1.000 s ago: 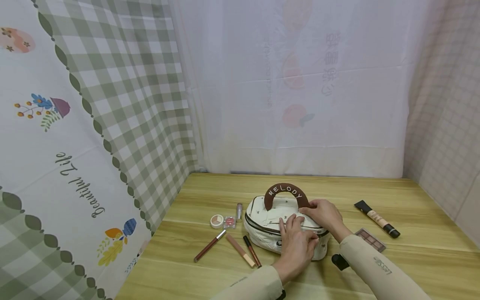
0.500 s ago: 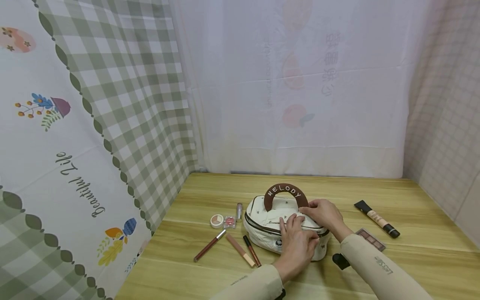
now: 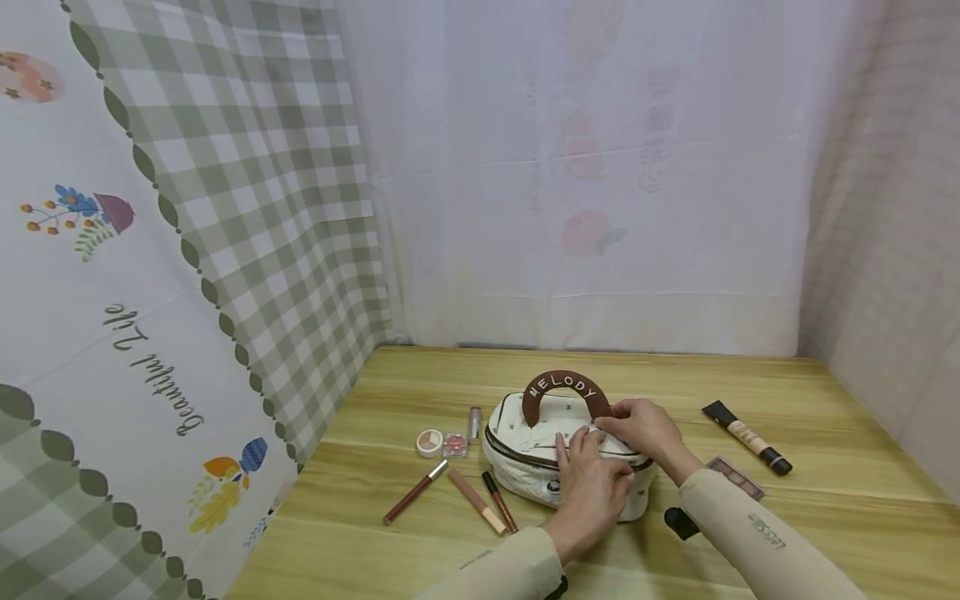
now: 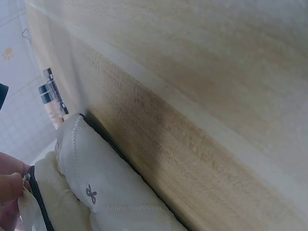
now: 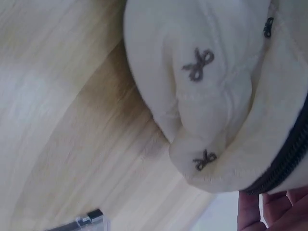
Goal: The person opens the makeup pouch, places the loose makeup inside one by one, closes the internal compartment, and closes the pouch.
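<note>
A cream quilted makeup bag (image 3: pixel 525 479) with bow motifs stands on the wooden table, its brown handle (image 3: pixel 564 382) reading MELODY arched on top. Against the front right of the lid lies my left hand (image 3: pixel 590 492), several fingertips on the fabric. In the left wrist view, a thumb and finger (image 4: pixel 9 188) pinch the bag's edge by the dark zipper (image 4: pixel 39 199). My right hand (image 3: pixel 648 432) grips the lid's right side beside the handle, thumb on top. Fingers (image 5: pixel 250 211) of it show bent at the zippered rim in the right wrist view.
Left of the bag lie lip gloss tubes (image 3: pixel 415 493) (image 3: pixel 477 502), a dark pencil-like tube (image 3: pixel 499 502), two small compacts (image 3: pixel 430 442) (image 3: pixel 454 445) and a lipstick-sized tube (image 3: pixel 474 425). To the right are a foundation tube (image 3: pixel 748 437), an eyeshadow palette (image 3: pixel 737 477) and a black item (image 3: pixel 680 523).
The whole scene shifts slightly left in the head view. Both hands keep their places on the bag, and the loose cosmetics stay where they lie.
</note>
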{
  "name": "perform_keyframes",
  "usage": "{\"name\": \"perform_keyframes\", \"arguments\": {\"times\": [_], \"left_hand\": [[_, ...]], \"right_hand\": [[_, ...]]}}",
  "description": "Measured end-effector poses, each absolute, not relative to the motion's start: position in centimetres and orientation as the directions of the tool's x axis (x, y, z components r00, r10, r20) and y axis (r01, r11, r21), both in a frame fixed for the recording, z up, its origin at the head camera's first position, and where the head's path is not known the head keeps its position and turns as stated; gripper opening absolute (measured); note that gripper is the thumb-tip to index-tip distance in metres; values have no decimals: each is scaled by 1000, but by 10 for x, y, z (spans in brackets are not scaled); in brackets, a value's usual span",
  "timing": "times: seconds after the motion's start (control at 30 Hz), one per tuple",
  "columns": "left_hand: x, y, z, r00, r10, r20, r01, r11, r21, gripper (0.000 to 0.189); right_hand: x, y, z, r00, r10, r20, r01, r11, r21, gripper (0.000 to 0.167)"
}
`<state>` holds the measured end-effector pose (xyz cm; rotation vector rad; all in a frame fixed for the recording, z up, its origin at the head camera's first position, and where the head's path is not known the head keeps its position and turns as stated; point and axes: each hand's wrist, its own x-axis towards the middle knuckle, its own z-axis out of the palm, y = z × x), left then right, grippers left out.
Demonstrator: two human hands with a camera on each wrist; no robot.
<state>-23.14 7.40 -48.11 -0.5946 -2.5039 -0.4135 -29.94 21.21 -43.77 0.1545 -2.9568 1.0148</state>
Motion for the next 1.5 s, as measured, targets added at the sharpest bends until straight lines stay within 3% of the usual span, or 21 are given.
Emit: {"name": "perform_keyframes", "arguments": {"times": [0.4,0.83,1.3,1.5], "left_hand": [[-231,70,-485,-770,355,530,497,855,149,7],[-240,48,-474,-785,421,455,565,788,244,13],[-268,0,-459,-867,316,386,466,789,400,19],[-282,-19,-458,-882,261,392,422,806,415,23]], "right_hand": [[-288,221,-427,-990,-104,99,-142,808,-571,42],[-283,224,-430,-989,-111,95,-145,813,-563,40],[-274,226,-429,-990,-99,102,-137,848,-513,46],[-267,227,-427,-993,-76,93,-113,862,-495,49]]}}
